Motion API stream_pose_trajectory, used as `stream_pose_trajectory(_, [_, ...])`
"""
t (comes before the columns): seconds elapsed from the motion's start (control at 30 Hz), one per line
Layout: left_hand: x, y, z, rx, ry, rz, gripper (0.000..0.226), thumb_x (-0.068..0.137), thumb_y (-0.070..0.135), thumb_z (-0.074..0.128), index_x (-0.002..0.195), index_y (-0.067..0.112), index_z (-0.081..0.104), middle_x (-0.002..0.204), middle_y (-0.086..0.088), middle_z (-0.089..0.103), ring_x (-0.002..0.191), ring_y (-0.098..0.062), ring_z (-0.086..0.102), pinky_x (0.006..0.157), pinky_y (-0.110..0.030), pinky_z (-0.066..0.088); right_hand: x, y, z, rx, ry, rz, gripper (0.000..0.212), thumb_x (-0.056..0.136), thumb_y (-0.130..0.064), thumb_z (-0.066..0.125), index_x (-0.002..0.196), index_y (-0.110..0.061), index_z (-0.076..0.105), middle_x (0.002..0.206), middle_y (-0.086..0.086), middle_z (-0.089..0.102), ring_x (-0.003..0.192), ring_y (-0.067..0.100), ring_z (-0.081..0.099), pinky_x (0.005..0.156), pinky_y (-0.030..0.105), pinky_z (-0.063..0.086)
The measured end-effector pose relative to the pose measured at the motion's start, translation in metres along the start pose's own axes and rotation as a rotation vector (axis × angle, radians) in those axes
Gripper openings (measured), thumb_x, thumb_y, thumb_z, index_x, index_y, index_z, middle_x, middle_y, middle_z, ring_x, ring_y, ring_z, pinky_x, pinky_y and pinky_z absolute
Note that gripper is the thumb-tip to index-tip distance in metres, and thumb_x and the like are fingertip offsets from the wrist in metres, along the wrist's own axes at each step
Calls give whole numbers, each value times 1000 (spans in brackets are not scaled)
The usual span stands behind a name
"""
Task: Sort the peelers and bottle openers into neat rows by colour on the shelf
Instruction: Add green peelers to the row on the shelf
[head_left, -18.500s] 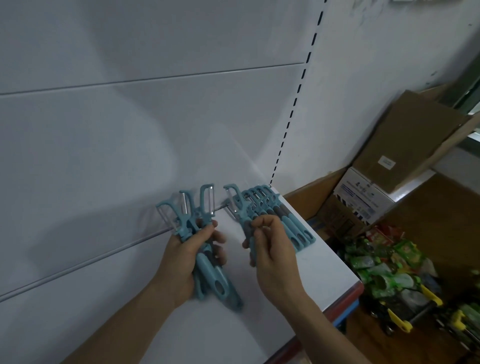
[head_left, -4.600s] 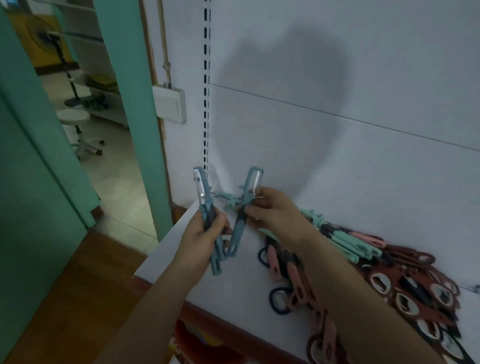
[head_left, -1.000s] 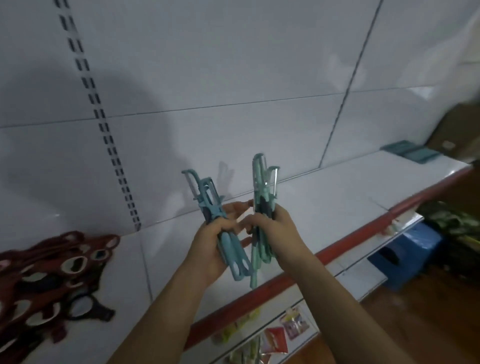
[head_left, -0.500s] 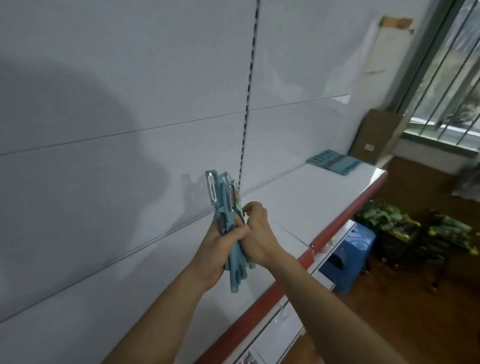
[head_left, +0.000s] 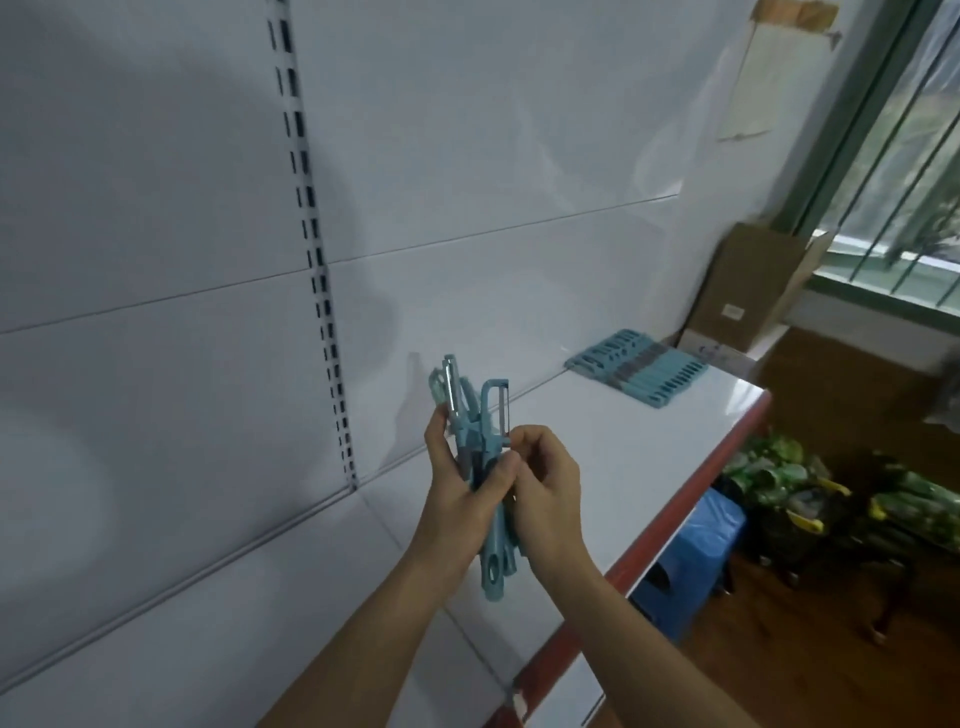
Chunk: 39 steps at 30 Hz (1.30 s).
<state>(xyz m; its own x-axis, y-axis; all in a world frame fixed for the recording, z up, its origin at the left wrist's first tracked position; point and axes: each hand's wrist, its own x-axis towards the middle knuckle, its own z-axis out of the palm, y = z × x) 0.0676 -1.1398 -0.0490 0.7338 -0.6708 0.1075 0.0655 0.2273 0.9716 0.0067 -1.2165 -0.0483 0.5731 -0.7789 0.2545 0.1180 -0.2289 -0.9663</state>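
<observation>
1. Mid-carry here: the left hand (head_left: 457, 501) is wrapped round a bundle of blue peelers (head_left: 480, 441). Its fingers curl about the handles, with the blade ends up at twelve o'clock and the hanging holes down at six.
2. In from three o'clock comes the right hand (head_left: 548, 488), fingers curled. Thumb and forefinger look to be nipping the neck of the nearest peeler, squaring the fan, I'd judge, or readying one to come off.
3. Why upright and tight? With every head facing one way, each piece can go down without being turned.
4. The likely destination is a row of blue peelers (head_left: 636, 370) at two o'clock from the hands and well apart from them. It lies flat on the white shelf (head_left: 597, 457), heads to the back panel and handles towards the red front edge. Same colour, so that's where the bundle belongs.
5. Count time!
   - One bundle: at least three heads show, but the overlapping handles hide the true number.
   - One laid row: clearly more pieces than in hand, too blurred to tally.
   - Bottle openers in view: none.
6. Beyond the row sits one cardboard box (head_left: 753, 291). One blue stool (head_left: 691, 540) stands at four o'clock, below the shelf.
</observation>
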Motion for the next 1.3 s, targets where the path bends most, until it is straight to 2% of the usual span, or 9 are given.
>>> stream_pose_trajectory(0.1, [36, -16, 34, -24, 1, -33, 69, 92, 38, 66, 145, 56, 26, 132, -2, 65, 113, -25, 70, 92, -54, 59, 38, 18, -35, 157, -82, 40, 17, 91, -17, 51, 97, -6, 63, 92, 13, 65, 84, 25, 64, 73, 33, 56])
stream_pose_trajectory(0.2, [70, -30, 69, -149, 33, -84, 55, 95, 46, 51, 147, 46, 32, 123, -17, 67, 107, -30, 71, 84, -43, 61, 67, 38, -60, 44, -184, 30, 17, 95, -28, 60, 104, -14, 64, 92, 4, 64, 83, 17, 62, 77, 32, 57])
stream_pose_trajectory(0.33, [115, -49, 124, -128, 166, -136, 53, 105, 48, 34, 152, 57, 13, 123, -4, 69, 103, -14, 73, 78, -27, 59, 121, 61, -98, 19, -172, 80, 3, 98, -16, 63, 100, -15, 65, 85, -6, 64, 79, 7, 61, 75, 28, 54])
stream_pose_trajectory(0.47, [148, -72, 159, -62, 352, -224, 83, 100, 39, 60, 154, 57, -1, 129, 1, 68, 104, -17, 74, 97, -48, 57, 163, 76, -130, 122, -208, 153, 6, 99, -11, 63, 95, -11, 68, 83, -6, 69, 80, 9, 65, 72, 24, 53])
stream_pose_trajectory(0.53, [159, -80, 165, -116, 428, -279, 86, 92, 32, 72, 157, 41, 17, 127, -6, 70, 104, -25, 74, 96, -53, 57, 174, 84, -136, 186, -228, 220, 8, 100, -12, 62, 102, -11, 70, 92, 0, 74, 89, 14, 71, 77, 26, 57])
stream_pose_trajectory(0.63, [172, -86, 168, -244, 474, -353, 57, 85, 25, 77, 135, 11, 55, 114, -16, 75, 99, -34, 75, 86, -50, 61, 190, 95, -141, 270, -251, 291, 11, 100, -12, 62, 107, -12, 71, 99, 5, 75, 96, 20, 73, 81, 32, 60])
stream_pose_trajectory(0.8, [182, -94, 163, -129, 375, -428, 21, 89, 7, 72, 110, 5, 75, 99, -21, 77, 89, -32, 75, 77, -41, 62, 207, 102, -152, 336, -210, 353, 16, 103, -12, 56, 109, -12, 70, 93, 2, 76, 89, 16, 73, 78, 26, 58])
stream_pose_trajectory(1.0, [210, -95, 144, 36, 175, -402, 24, 94, -5, 60, 117, -3, 64, 105, -14, 77, 72, -24, 72, 59, -34, 59, 235, 116, -172, 141, -130, 333, 16, 105, -17, 52, 105, -16, 68, 76, 5, 57, 48, 15, 48, 47, 31, 40])
stream_pose_trajectory(1.3, [231, -94, 118, 92, -62, -286, 27, 88, -2, 69, 111, -7, 57, 88, -12, 71, 69, -28, 67, 58, -39, 57, 255, 132, -185, -437, -156, 92, 31, 92, -12, 72, 114, -30, 58, 106, -6, 63, 83, 9, 65, 68, 20, 58])
